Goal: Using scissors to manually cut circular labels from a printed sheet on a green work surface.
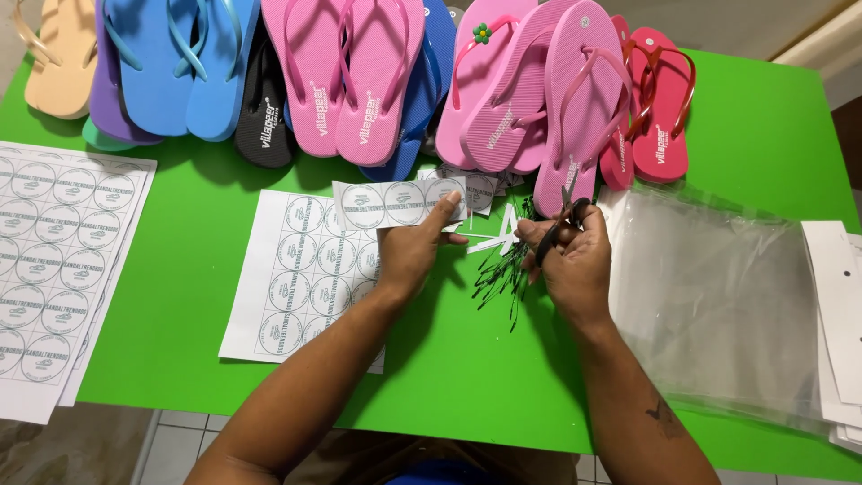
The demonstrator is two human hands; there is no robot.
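Hands cutting a label strip over the green counter (180, 269).
Left hand (409, 256) pinches the strip (395, 203) mid-counter; right hand's (570, 256) grip closes on black scissors (564, 220); bare green lies toward the near edge.

Worktop (763, 126), green: 1
Hands: 2, left hand (409, 251) and right hand (575, 260)
Scissors (561, 224), black-handled: 1 pair
Cut strip of round labels (400, 202): 1
Label sheet (296, 278) in the middle: 1
Stack of label sheets (63, 260) at left: 1, sheet count unclear
Clear bags (718, 296): 1 pile
Flip-flops (359, 81): about 15, overlapping, exact count unclear
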